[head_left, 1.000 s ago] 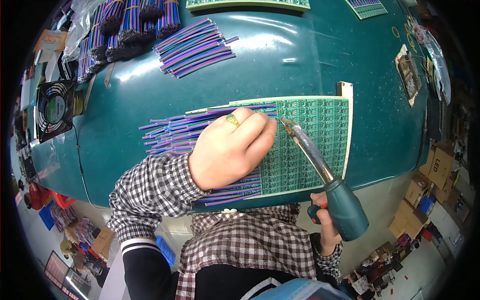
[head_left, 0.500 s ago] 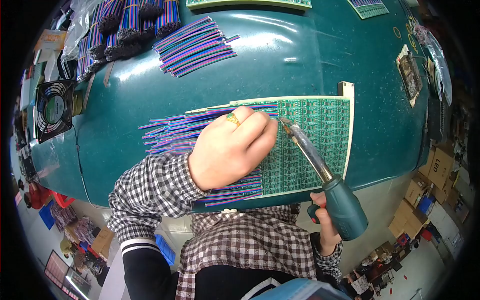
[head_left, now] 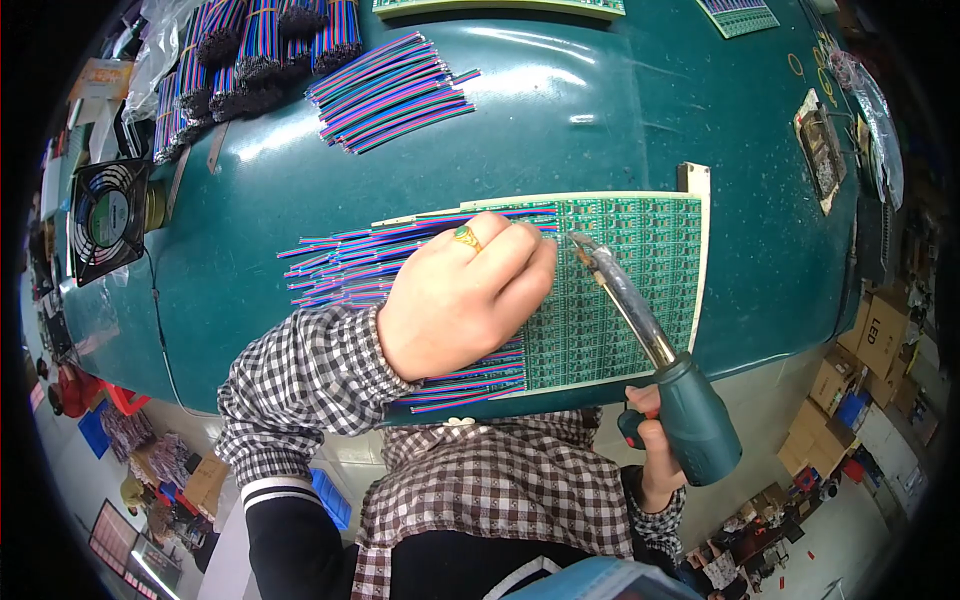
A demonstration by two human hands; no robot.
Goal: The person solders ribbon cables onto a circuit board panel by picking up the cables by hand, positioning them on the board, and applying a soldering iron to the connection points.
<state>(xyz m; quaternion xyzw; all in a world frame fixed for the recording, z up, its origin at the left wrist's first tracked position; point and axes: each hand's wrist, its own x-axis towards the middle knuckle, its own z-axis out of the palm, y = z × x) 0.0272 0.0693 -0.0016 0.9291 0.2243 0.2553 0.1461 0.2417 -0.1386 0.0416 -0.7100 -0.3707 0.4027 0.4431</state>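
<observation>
A panel of green circuit boards (head_left: pixel 650 270) lies in front of me, with rows of short multicoloured wires (head_left: pixel 345 262) stretching off its left side. Over the wire ends rests my left hand (head_left: pixel 465 290), a ring on one finger and its fingers curled together at the upper row. They appear to pinch a wire there, though the fingertips are hidden. In my right hand (head_left: pixel 655 460) is a green-handled soldering iron (head_left: pixel 697 420), gripped from below. Its tip hovers just right of my left fingers, over the panel, seemingly apart from the wires.
Loose wires (head_left: pixel 395 95) lie in a pile farther back, beside banded wire bundles (head_left: pixel 255 45). A small black fan (head_left: pixel 108 220) stands at the left. Another stack of boards (head_left: pixel 500 8) is at the far edge. A soldering stand tray (head_left: pixel 820 150) sits at the right.
The soldering iron has drawn back slightly to the right, its tip moving away from my left fingers. My left hand stays almost still.
</observation>
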